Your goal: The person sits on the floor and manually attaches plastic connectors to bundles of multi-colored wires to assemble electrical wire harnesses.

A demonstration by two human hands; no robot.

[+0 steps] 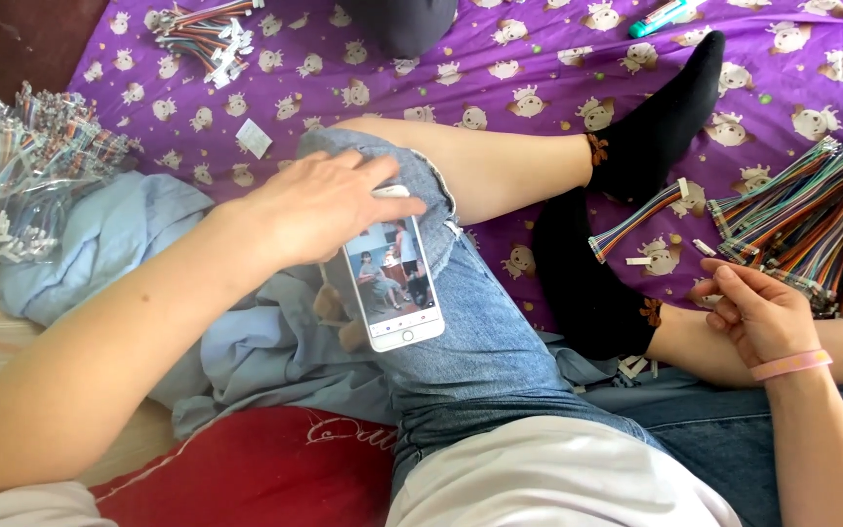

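While the white phone (394,283) lies on your bent knee in blue jeans (480,322), your left hand (319,205) rests on its top edge, fingers spread and touching it, not clenched. Your right hand (758,312) is loosely curled near your ankle and pinches a thin wire piece. Just beside it, a pile of coloured ribbon cables (812,224) lies on the purple bedsheet (539,59).

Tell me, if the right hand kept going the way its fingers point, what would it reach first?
Probably the heap of multicoloured ribbon wire bundles lying on the purple patterned bedsheet; the right hand points up toward it, though depth is hard to judge.
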